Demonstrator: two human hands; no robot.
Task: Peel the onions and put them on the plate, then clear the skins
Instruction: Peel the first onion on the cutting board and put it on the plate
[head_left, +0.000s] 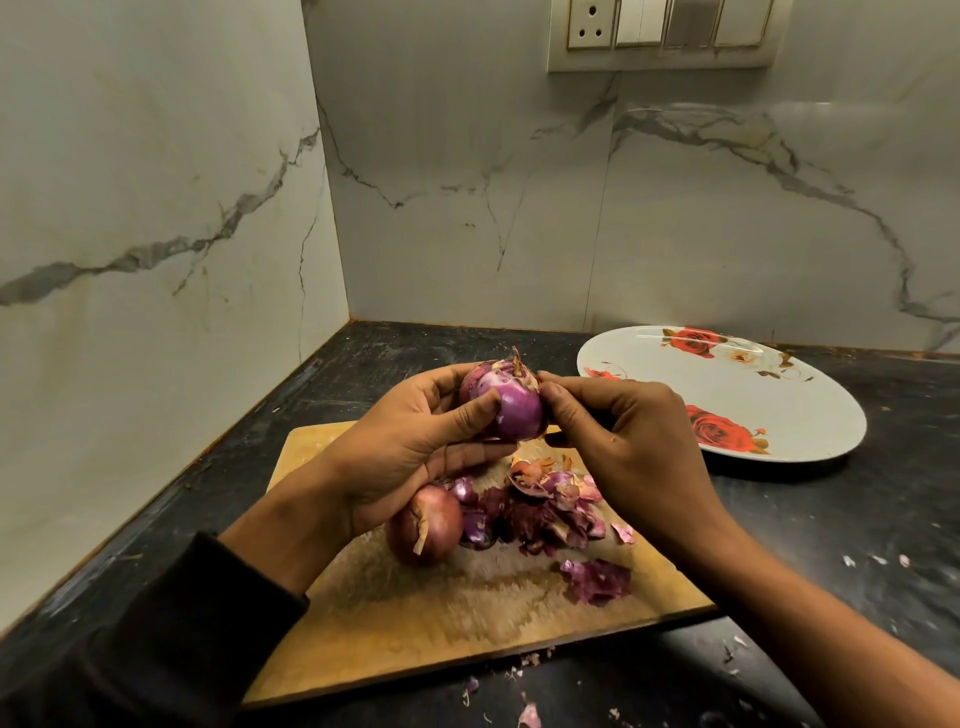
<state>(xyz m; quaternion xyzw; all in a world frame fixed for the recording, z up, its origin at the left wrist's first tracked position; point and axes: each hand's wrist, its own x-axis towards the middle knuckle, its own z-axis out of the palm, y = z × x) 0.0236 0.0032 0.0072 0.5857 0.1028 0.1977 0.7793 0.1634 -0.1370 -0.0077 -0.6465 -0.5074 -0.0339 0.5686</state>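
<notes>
While the left hand (415, 441) cups the half-peeled onion (506, 402) above the cutting board (441, 623), the right hand (623, 436) pinches skin at its three-o'clock side. Best to pull down in strips and drop them on the skins (550, 509) at six o'clock. The plate (810, 415) waits bare at three o'clock.
</notes>
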